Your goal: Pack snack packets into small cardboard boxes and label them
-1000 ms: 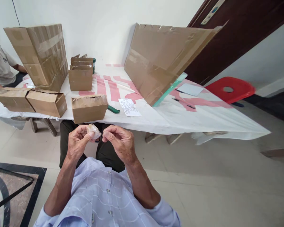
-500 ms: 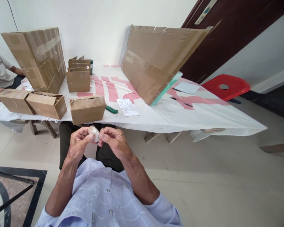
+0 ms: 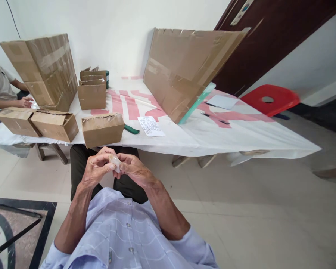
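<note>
imo go easy on pressure here, since the left hand (image 3: 96,168) and right hand (image 3: 136,170) both have fingers pinching the small whitish lump (image 3: 115,163) above the lap (image 3: 130,189), near the cardboard box (image 3: 103,133), and over-squeezing could crumple it

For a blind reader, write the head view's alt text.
A person's left hand and right hand hold a small pale object by a covered table bearing cardboard boxes and marked paper; another person is at the picture's left edge.
</note>
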{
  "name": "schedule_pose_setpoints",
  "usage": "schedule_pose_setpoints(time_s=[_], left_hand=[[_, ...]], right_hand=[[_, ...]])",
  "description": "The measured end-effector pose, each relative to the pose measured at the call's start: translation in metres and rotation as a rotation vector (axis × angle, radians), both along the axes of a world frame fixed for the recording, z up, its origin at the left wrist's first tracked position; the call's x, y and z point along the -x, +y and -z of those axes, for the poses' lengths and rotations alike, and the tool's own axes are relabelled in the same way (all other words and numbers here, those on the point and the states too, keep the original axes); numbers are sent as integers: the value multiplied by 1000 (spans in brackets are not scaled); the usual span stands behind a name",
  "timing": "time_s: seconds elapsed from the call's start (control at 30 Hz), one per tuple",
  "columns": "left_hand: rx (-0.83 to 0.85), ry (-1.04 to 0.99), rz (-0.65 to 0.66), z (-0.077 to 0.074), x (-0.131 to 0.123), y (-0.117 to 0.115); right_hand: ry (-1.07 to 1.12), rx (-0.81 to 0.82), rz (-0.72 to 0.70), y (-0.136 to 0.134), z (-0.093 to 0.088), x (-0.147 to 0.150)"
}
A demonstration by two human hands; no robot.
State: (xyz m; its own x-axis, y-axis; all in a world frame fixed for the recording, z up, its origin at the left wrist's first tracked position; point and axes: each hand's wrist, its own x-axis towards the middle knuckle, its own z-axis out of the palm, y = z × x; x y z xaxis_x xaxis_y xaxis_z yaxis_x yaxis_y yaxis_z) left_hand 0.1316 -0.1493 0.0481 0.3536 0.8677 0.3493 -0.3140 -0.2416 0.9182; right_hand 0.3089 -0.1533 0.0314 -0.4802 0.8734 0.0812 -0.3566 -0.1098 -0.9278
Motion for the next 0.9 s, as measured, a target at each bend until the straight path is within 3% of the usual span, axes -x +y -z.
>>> schedule_pose_setpoints(time_s=[0.1,0.27,0.6,0.9], left_hand=[[-30,101,28,1,3,1],[-84,107,-81,4,8,2],[-150,200,-248,-2,13,-7],[-280,188,-469,4,11,-8]], right_hand=[[60,-11,-35,-2,2,4],[39,-97,238,-8,1,11],[-276,-222,468,-26,-11,13],[-155,-265,343,-28,-11,11]])
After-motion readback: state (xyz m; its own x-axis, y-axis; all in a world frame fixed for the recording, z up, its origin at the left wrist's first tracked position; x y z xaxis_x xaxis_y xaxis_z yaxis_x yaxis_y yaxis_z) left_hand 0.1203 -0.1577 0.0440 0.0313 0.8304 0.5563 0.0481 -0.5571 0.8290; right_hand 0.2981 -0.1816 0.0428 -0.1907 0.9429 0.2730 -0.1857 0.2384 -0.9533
